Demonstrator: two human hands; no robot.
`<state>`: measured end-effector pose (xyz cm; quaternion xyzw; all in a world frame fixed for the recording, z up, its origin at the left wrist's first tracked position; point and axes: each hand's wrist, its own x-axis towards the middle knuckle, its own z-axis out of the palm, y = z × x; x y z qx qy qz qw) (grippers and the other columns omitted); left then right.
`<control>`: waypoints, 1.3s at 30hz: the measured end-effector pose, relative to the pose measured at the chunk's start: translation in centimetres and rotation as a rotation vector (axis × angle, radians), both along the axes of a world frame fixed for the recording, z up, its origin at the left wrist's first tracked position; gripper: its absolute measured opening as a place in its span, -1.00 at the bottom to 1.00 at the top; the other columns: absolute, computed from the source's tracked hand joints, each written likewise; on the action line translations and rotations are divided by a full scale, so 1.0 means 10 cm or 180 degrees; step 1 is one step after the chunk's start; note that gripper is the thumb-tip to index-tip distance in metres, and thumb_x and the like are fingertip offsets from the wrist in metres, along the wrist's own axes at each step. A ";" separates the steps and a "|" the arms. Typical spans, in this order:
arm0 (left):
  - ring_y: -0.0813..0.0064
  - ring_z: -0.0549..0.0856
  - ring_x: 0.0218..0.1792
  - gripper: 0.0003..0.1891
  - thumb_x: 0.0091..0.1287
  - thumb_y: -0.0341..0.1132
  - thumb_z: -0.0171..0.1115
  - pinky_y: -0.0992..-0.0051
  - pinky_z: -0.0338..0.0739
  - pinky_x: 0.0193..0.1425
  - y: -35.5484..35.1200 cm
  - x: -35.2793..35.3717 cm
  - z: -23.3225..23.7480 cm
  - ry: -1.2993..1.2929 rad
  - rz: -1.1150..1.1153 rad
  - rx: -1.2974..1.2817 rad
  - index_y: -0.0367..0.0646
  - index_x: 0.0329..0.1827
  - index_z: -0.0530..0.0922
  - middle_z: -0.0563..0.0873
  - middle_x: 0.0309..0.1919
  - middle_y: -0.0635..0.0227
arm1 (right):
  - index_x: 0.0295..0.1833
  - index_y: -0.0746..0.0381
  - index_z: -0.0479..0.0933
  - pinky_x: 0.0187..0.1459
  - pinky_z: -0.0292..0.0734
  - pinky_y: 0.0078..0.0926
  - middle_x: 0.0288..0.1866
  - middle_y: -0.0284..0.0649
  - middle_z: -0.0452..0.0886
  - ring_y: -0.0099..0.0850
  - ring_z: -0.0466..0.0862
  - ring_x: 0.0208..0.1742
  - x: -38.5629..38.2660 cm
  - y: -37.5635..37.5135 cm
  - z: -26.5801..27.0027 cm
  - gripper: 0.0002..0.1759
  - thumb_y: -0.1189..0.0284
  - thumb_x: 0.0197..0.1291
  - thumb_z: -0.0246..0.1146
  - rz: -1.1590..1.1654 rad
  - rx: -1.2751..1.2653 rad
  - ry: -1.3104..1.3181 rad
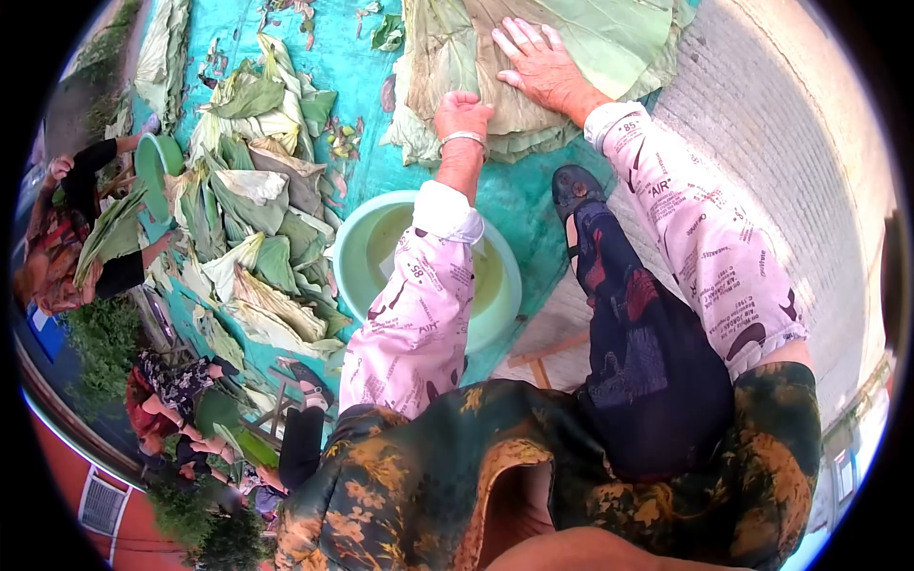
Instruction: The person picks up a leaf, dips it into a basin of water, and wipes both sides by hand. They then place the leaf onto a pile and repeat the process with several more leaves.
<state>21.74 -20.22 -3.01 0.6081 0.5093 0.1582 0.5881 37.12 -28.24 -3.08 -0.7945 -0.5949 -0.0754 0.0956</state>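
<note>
A stack of large, flat dried lotus leaves, pale green and brown, lies at the top of the head view. My right hand rests flat on it, fingers spread over the top leaf. Near the stack's front edge, my left hand is closed with its fingers curled; whether a leaf edge is between them is hidden. Below my left forearm stands a pale green basin with liquid in it, partly covered by the sleeve.
A heap of loose, crumpled leaves spreads over the turquoise sheet to the left. Beyond it a person sits near a green basin, with other people lower left. Concrete paving lies to the right.
</note>
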 end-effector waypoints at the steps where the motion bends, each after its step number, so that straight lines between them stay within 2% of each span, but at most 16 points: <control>1: 0.59 0.50 -0.62 -0.72 -0.10 -0.52 0.33 0.56 0.42 -0.64 0.02 -0.01 -0.04 0.0147 -0.0106 0.0165 -0.21 -0.32 0.44 0.56 -0.51 0.36 | 0.37 0.07 -0.01 0.30 -0.10 -0.14 0.40 -0.22 0.01 -0.33 0.02 0.40 0.01 0.01 0.00 -0.29 0.01 0.17 -0.05 -0.0017 -0.0058 -0.0033; 2: 0.58 0.51 -0.62 -0.71 -0.10 -0.53 0.33 0.55 0.42 -0.64 0.01 -0.05 -0.07 0.0310 -0.0208 0.0322 -0.22 -0.31 0.44 0.56 -0.51 0.35 | 0.38 0.05 -0.02 0.30 -0.11 -0.14 0.41 -0.23 0.00 -0.33 0.02 0.40 0.01 0.02 -0.02 -0.30 0.00 0.18 -0.07 -0.0024 -0.0122 -0.0049; 3: 0.55 0.53 -0.61 -0.73 -0.08 -0.53 0.30 0.52 0.46 -0.62 -0.02 -0.09 -0.06 0.0365 -0.0224 0.0230 -0.23 -0.31 0.44 0.55 -0.52 0.33 | 0.25 0.31 0.19 0.24 0.05 -0.14 0.25 0.05 0.21 -0.12 0.17 0.29 -0.03 -0.05 0.45 -0.30 0.15 0.05 0.11 0.0321 0.0258 0.0115; 7: 0.46 0.56 -0.59 -0.74 -0.05 -0.51 0.27 0.44 0.50 -0.55 -0.07 -0.31 -0.11 0.0725 -0.0361 0.0428 -0.25 -0.29 0.42 0.53 -0.58 0.31 | 0.24 0.29 0.20 0.24 0.03 -0.09 0.26 0.01 0.21 -0.14 0.18 0.29 -0.06 -0.02 0.39 -0.29 0.09 0.04 0.11 0.0199 0.0210 0.0135; 10: 0.36 0.59 -0.42 -0.71 -0.06 -0.48 0.26 0.38 0.50 -0.36 -0.22 -0.39 0.17 0.1143 -0.0441 0.1565 -0.23 -0.25 0.42 0.56 -0.44 0.24 | 0.24 0.29 0.20 0.24 0.03 -0.08 0.26 0.01 0.21 -0.14 0.18 0.29 -0.07 -0.02 0.40 -0.29 0.11 0.04 0.11 0.0217 0.0212 0.0076; 11: 0.25 0.55 -0.19 -0.65 -0.06 -0.48 0.25 0.33 0.43 -0.11 -0.26 -0.39 0.23 0.0999 -0.0606 0.2272 -0.17 -0.16 0.43 0.54 -0.22 0.21 | 0.24 0.29 0.20 0.24 0.03 -0.08 0.27 0.02 0.20 -0.13 0.18 0.29 -0.08 -0.01 0.43 -0.31 0.13 0.04 0.11 0.0226 0.0207 0.0100; 15: 0.22 0.31 0.19 -0.38 0.01 -0.27 0.26 0.26 0.18 0.20 -0.46 -0.19 0.33 0.0667 -0.1785 0.3359 -0.11 0.19 0.27 0.33 0.17 0.19 | 0.23 0.30 0.21 0.25 0.02 -0.07 0.28 0.02 0.19 -0.13 0.16 0.31 -0.09 0.01 0.42 -0.32 0.14 0.06 0.10 0.0282 0.0166 0.0058; 17: 0.28 0.12 0.33 -0.24 0.07 0.04 0.18 0.20 0.00 0.32 -0.51 -0.26 0.02 0.1364 -0.2271 0.3058 -0.09 0.30 0.13 0.17 0.31 0.20 | 0.24 0.31 0.19 0.27 -0.01 -0.08 0.29 0.03 0.17 -0.12 0.12 0.33 -0.15 0.04 0.38 -0.32 0.12 0.09 0.07 0.0236 -0.0029 -0.0114; 21: 0.29 0.08 0.35 -0.25 0.10 0.07 0.15 0.19 -0.02 0.34 -0.47 -0.38 -0.11 0.1563 -0.2566 0.3167 -0.04 0.31 0.12 0.12 0.33 0.26 | 0.30 0.30 0.11 0.31 -0.13 -0.07 0.35 0.03 0.04 -0.11 0.00 0.37 -0.18 0.09 0.27 -0.25 0.09 0.08 0.06 0.0079 -0.0300 -0.0054; 24: 0.28 0.23 0.28 -0.36 0.13 0.01 0.14 0.22 0.08 0.30 -0.33 -0.42 0.27 0.1425 -0.2751 0.2359 -0.06 0.24 0.24 0.25 0.27 0.25 | 0.17 0.30 0.30 0.19 0.19 -0.21 0.18 -0.03 0.34 -0.25 0.33 0.19 -0.20 0.08 0.30 -0.45 0.26 0.09 0.13 0.0328 0.0641 -0.0341; 25: 0.28 0.28 0.26 -0.40 0.14 -0.01 0.14 0.24 0.12 0.29 -0.29 -0.51 0.39 0.1330 -0.2830 0.1961 -0.07 0.22 0.28 0.29 0.25 0.25 | 0.28 0.44 0.05 0.26 -0.07 0.06 0.31 0.17 0.08 0.07 0.03 0.35 -0.08 0.08 0.13 -0.19 0.06 0.10 0.06 0.0554 0.0055 -0.0048; 26: 0.24 0.39 0.15 -0.50 0.16 -0.07 0.14 0.30 0.25 0.21 -0.24 -0.70 0.47 0.0755 -0.2225 0.2316 -0.08 0.13 0.37 0.39 0.16 0.23 | 0.31 0.29 0.02 0.28 -0.09 0.00 0.35 0.02 0.04 -0.06 0.01 0.37 0.01 0.08 -0.03 -0.24 0.02 0.14 -0.01 0.0494 0.0209 -0.0111; 29: 0.24 0.55 -0.08 -0.64 0.19 -0.17 0.15 0.37 0.45 0.01 0.02 -1.69 1.07 0.0801 -0.1640 0.2120 -0.04 0.04 0.43 0.54 -0.05 0.21 | 0.39 -0.07 -0.06 0.31 -0.16 -0.13 0.43 -0.31 -0.05 -0.34 -0.02 0.42 0.15 0.13 -0.35 -0.32 -0.09 0.20 -0.18 0.0350 0.0586 -0.0269; 33: 0.23 0.61 -0.20 -0.68 0.20 -0.23 0.13 0.36 0.48 -0.08 0.29 -3.80 1.61 0.2407 -0.1860 0.2095 -0.04 0.02 0.46 0.61 -0.21 0.20 | 0.39 -0.07 -0.05 0.28 -0.04 -0.09 0.43 -0.22 -0.07 -0.30 -0.01 0.42 0.41 0.25 -0.50 -0.25 -0.11 0.13 -0.07 0.0212 -0.0865 -0.0488; 35: 0.21 0.61 -0.19 -0.71 0.20 -0.25 0.12 0.35 0.48 -0.10 0.16 -4.62 2.05 0.3628 -0.1586 0.1539 -0.03 0.00 0.48 0.63 -0.21 0.19 | 0.33 0.06 0.12 0.27 0.08 -0.28 0.37 -0.07 0.08 -0.20 0.12 0.36 0.92 0.42 -0.91 -0.25 -0.06 0.08 0.07 0.0876 -0.0543 0.0465; 39: 0.25 0.60 -0.12 -0.69 0.18 -0.28 0.16 0.42 0.45 -0.03 -0.58 -6.10 2.06 0.3219 -0.0107 0.1129 -0.19 -0.04 0.48 0.63 -0.18 0.16 | 0.24 0.23 0.25 0.22 0.19 -0.40 0.19 0.07 0.33 -0.12 0.31 0.24 0.75 0.26 -0.32 -0.32 0.05 0.08 0.13 0.0580 -0.0490 0.1438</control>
